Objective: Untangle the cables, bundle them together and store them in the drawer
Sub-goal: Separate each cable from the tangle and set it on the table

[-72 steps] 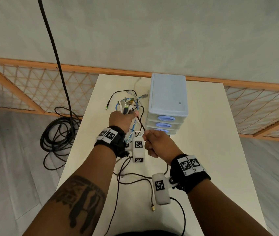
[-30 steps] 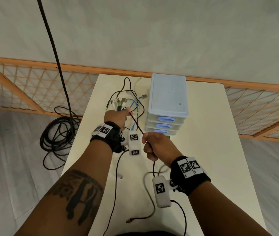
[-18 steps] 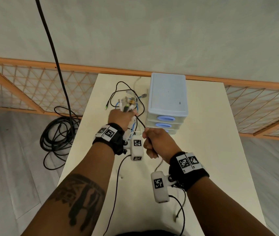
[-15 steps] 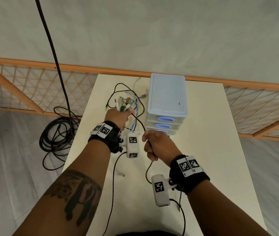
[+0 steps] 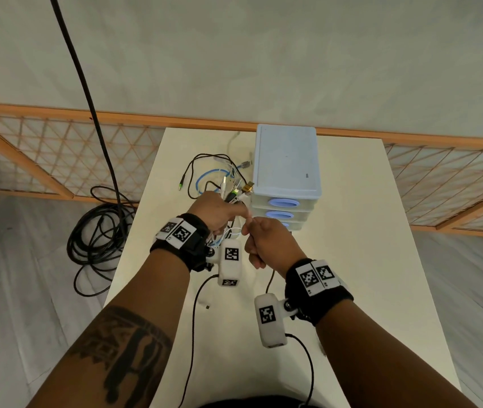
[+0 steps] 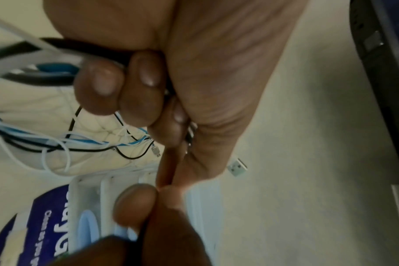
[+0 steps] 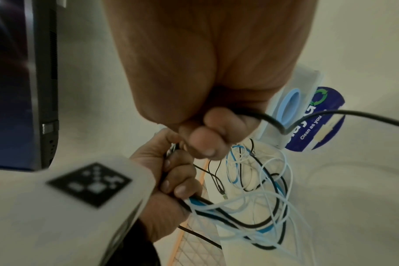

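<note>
A bunch of cables (image 5: 225, 184) is gripped in the left hand (image 5: 216, 212), which is held above the table (image 5: 366, 260) just left of the drawer unit (image 5: 285, 163). In the left wrist view the fingers (image 6: 139, 86) are seen curled tightly round the black, white and blue strands, and several plug ends (image 5: 238, 192) stick out of the top of the fist toward the unit. Loops of blue and white cable hang below this hand and lie on the table behind it. A single black cable (image 7: 273, 124) is held in the right hand (image 5: 269, 242), whose fingers are closed round it; the two hands are touching or nearly touching at the fingertips. From the right hand this black cable is led down toward the near edge of the table. A small white plug (image 5: 206, 306) lies apart on the table between the forearms. All three drawers of the unit are closed, with their blue handles (image 5: 283, 203) facing the person. On the floor at the left a coil of thick black cable (image 5: 99, 234) is seen, well apart from the table.
</note>
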Available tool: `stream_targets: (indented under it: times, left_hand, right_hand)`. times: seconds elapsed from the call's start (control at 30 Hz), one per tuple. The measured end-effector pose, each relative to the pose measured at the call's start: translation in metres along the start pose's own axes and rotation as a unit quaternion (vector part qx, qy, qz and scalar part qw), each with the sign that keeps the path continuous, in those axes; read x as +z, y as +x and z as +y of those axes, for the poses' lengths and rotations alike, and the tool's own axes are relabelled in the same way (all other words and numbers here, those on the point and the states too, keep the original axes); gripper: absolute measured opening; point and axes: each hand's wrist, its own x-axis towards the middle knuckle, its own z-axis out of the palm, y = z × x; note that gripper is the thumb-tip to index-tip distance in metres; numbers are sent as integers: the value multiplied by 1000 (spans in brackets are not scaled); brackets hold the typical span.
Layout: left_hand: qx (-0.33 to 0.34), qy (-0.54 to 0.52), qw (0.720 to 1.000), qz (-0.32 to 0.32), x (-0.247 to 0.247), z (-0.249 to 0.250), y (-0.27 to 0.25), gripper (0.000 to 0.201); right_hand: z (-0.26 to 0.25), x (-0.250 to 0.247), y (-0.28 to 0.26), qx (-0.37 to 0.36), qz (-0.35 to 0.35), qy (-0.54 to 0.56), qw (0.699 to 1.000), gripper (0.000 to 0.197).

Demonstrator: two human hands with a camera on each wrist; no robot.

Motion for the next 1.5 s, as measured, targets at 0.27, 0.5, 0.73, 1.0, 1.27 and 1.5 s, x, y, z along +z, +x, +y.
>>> stream_targets:
  times: [0.27, 0.5, 0.73, 1.0, 1.27, 1.5]
  left_hand:
    - [-58, -132, 962, 234, -25, -8, 24, 51]
    - [-26, -2, 1000, 1, 3, -10, 2, 46]
    - [-42, -125, 967, 219, -16, -8, 24, 47]
    - [-10, -22, 999, 28, 6, -4, 2, 35]
    - [-44, -120, 971, 202, -1, -8, 23, 39]
    - [-20, -65, 997, 33, 14, -11, 3, 31]
  right_hand:
    - [8, -1, -13, -1, -35, 10, 999, 31]
    - [1, 2, -1, -14, 6, -16, 1000, 25]
    - [7, 1, -10, 19, -28, 31, 999, 25]
    - [1, 1, 2, -9, 19, -15, 1000, 22]
    - [-2, 2, -9, 8, -19, 78, 997, 30]
    - [2, -1, 2, -8, 8, 64, 998, 34]
